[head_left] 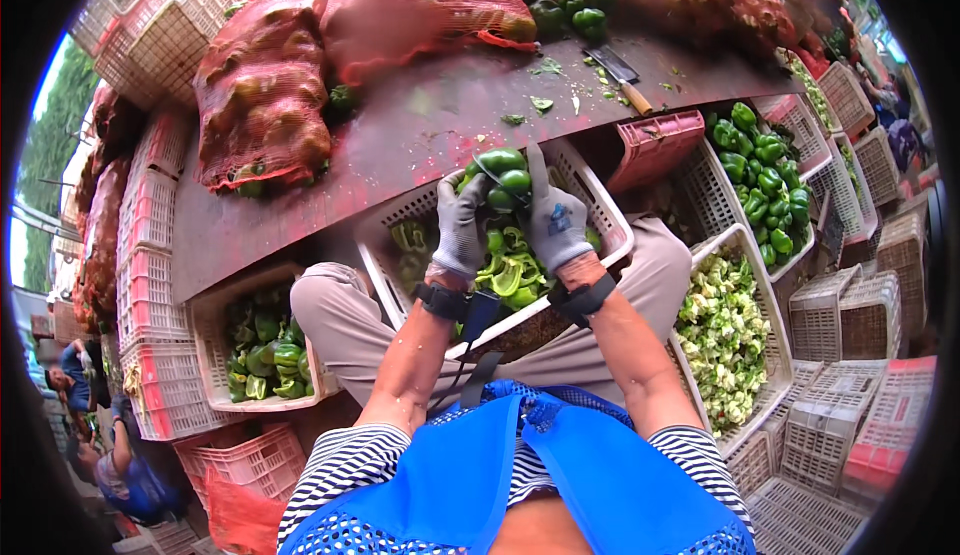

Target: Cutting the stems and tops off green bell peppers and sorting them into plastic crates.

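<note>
Both my hands wear grey work gloves and meet around a green bell pepper (508,181) above a white crate (376,273) between my knees. My left hand (461,227) grips it from the left with bent fingers. From the right, my right hand (556,221) holds it, its index finger stretched upward along the side. A thin dark curved edge crosses the pepper; what it belongs to, I cannot make out. Below my hands, cut green pepper pieces (513,277) lie in the crate. Fingertips behind the pepper are partly hidden.
Ahead is a dark tabletop (420,145) with pepper scraps, a cleaver (620,77) and red mesh sacks (265,85). Crates of peppers stand left (268,340) and right (765,180). Another holds pale pepper cores (722,340). Stacked crates (150,285) flank me; other people are at far left and right.
</note>
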Available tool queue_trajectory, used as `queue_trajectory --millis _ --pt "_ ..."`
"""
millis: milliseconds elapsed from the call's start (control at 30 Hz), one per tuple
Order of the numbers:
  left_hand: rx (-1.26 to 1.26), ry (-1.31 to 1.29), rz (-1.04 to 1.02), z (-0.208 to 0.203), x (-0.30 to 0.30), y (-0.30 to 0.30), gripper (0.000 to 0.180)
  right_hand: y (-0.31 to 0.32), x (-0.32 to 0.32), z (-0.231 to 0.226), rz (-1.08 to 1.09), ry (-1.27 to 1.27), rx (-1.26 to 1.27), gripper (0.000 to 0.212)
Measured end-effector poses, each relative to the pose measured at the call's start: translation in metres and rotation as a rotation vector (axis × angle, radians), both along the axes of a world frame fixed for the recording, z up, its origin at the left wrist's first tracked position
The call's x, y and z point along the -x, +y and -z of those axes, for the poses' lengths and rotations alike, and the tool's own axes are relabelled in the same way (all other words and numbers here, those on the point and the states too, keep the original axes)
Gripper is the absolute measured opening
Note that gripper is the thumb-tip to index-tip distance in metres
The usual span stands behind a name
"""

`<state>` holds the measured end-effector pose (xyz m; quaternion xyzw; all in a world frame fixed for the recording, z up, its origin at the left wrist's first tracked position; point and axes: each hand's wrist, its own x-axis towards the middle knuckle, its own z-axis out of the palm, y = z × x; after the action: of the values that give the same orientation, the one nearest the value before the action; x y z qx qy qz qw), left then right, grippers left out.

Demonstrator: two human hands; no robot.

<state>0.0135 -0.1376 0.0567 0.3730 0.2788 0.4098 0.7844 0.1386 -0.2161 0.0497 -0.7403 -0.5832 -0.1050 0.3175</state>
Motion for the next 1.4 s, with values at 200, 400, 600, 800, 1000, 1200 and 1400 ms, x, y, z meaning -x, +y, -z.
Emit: queue_trajectory --millis 200,400,600,800,1000,1200,1400 --pt "-0.011 0.073 0.015 0.050 0.024 0.009 0.036 0.006 0.021 0.017 0.036 0.358 0.499 0.088" --pt "0.063 -0.068 0.143 0.050 0.038 0.004 0.045 0.008 0.009 0.068 -0.146 0.335 0.294 0.088" --pt "0.064 -0.066 0.236 0.045 0.043 0.010 0.044 0.014 0.011 0.071 -0.111 0.320 0.315 0.082" --pt "0.103 -0.083 0.278 0.061 0.054 0.016 0.042 0.021 0.022 0.074 -0.124 0.490 0.618 0.076" --pt "0.278 -0.191 0.369 0.080 0.064 0.016 0.042 0.009 0.020 0.091 -0.178 0.363 0.341 0.081" --pt "0.520 -0.304 0.423 0.076 0.072 -0.003 0.048 0.005 0.011 0.105 -0.312 0.404 0.254 0.078" --pt "0.619 -0.286 0.417 0.083 0.085 0.001 0.049 0.002 0.019 0.084 -0.313 0.574 0.516 0.072"
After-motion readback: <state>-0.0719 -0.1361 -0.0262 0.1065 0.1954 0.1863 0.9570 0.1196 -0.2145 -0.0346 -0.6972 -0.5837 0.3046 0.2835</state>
